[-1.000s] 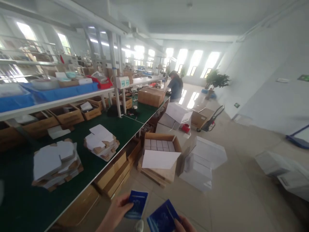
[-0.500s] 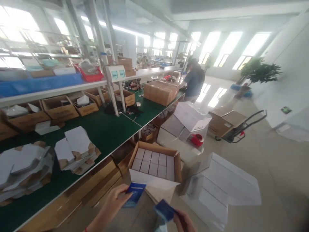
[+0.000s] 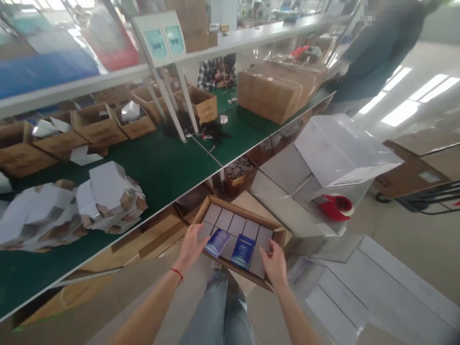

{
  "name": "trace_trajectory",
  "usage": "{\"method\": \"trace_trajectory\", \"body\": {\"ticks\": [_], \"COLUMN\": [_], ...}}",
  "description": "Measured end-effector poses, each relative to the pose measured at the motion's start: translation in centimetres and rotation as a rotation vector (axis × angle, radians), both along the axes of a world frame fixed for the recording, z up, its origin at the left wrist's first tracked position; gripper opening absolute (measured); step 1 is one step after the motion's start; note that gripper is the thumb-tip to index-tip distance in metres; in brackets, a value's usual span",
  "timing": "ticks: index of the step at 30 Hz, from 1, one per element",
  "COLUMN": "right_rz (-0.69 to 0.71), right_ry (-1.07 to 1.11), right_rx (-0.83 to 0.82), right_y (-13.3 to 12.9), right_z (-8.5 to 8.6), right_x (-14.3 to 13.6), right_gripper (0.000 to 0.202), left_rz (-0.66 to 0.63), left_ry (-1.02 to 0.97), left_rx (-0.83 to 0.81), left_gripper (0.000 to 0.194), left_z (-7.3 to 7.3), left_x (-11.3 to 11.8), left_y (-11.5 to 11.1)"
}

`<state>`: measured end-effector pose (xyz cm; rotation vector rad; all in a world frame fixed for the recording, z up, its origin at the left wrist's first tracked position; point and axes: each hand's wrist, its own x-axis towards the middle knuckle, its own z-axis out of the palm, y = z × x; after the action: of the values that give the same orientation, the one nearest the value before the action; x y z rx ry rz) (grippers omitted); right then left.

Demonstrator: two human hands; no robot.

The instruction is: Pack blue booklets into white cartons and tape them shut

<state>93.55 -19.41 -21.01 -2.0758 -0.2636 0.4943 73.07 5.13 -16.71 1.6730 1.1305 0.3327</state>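
An open carton [image 3: 247, 274] packed with small white boxes [image 3: 225, 219] stands in front of me, beside the bench. Two blue booklets lie on top of the boxes, a left one [image 3: 217, 242] and a right one [image 3: 243, 252]. My left hand [image 3: 194, 243], a red string on its wrist, is at the carton's left side with fingers apart, next to the left booklet. Over the carton's right side is my right hand [image 3: 274, 261], fingers spread and bent, a little to the right of the right booklet and holding nothing.
The green bench [image 3: 172, 167] bears stacked white cartons [image 3: 111, 191], brown bins [image 3: 97, 125] and a taped box [image 3: 269, 93]. On the right are white cartons [image 3: 334, 287], a red tape dispenser [image 3: 332, 207], a loaded trolley [image 3: 424, 206] and a standing person [image 3: 381, 52].
Both booklets, held in my hands before, now rest on the white boxes. My hands have let go and moved over the carton. The view has tilted down and come closer.
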Motion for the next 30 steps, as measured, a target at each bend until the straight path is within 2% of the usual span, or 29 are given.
{"method": "trace_trajectory", "body": {"ticks": [3,5,7,10,12,14,17,19,21,22,23,25,26,28,30], "right_rz": [-0.049,-0.061,-0.085,-0.003,0.190,0.459,0.897,1.072,1.119,1.115,1.097,1.024,0.965,0.864,0.809], "right_ry": [-0.224,-0.064,0.134,0.204,0.205,0.246,0.329,0.276,0.160,0.117,0.097,0.083,0.067,-0.021,-0.178], "right_rx": [-0.201,-0.262,-0.233,-0.154,-0.155,-0.239,-0.491,-0.672,-0.773,-0.771,-0.744,-0.647,-0.609,-0.592,-0.595], "right_y": [-3.3,-5.6,-6.6,-4.9,-2.4,0.0,2.3,3.1,3.5,3.6,3.7,3.5,3.4,2.8,2.1], "right_z": [-2.2,-3.8,-5.6,-7.8,-8.3,-7.9,-5.7,-3.9,-2.8,-2.6,-2.8,-4.3,-5.5,-8.4,-11.0], "right_x": [1.5,1.0,-0.6,-3.6,-4.7,-4.8,-3.9,-3.1,-2.1,-1.3,-0.5,1.6,2.5,3.9,4.2], "right_gripper": [0.074,0.082,0.086,0.080,0.080,0.089,0.118,0.122,0.108,0.101,0.092,0.073,0.062,0.046,0.045], "left_rz": [0.018,-0.071,-0.224,-0.489,-0.705,-0.950,-1.292,-1.411,-1.401,-1.368,-1.327,-1.184,-1.067,-0.704,-0.359], "left_ry": [0.078,0.158,0.212,0.251,0.293,0.353,0.482,0.557,0.568,0.543,0.507,0.459,0.460,0.493,0.521], "left_rx": [0.207,0.170,0.042,-0.031,-0.037,-0.041,-0.026,0.035,0.089,0.094,0.087,0.098,0.122,0.142,0.080], "left_gripper": [0.064,0.071,0.077,0.075,0.076,0.088,0.123,0.136,0.130,0.120,0.106,0.085,0.081,0.085,0.093], "left_z": [-2.2,-3.7,-4.9,-5.5,-5.5,-5.6,-6.6,-7.4,-7.9,-7.9,-7.9,-7.9,-8.2,-9.3,-11.1], "left_x": [-1.0,-1.9,-2.6,-2.2,-0.9,0.7,2.7,3.3,3.6,3.6,3.5,3.3,3.0,2.3,1.4], "left_y": [4.8,6.7,7.3,6.6,6.2,6.0,5.9,5.6,5.8,6.2,6.8,8.5,9.4,10.7,10.9]}}
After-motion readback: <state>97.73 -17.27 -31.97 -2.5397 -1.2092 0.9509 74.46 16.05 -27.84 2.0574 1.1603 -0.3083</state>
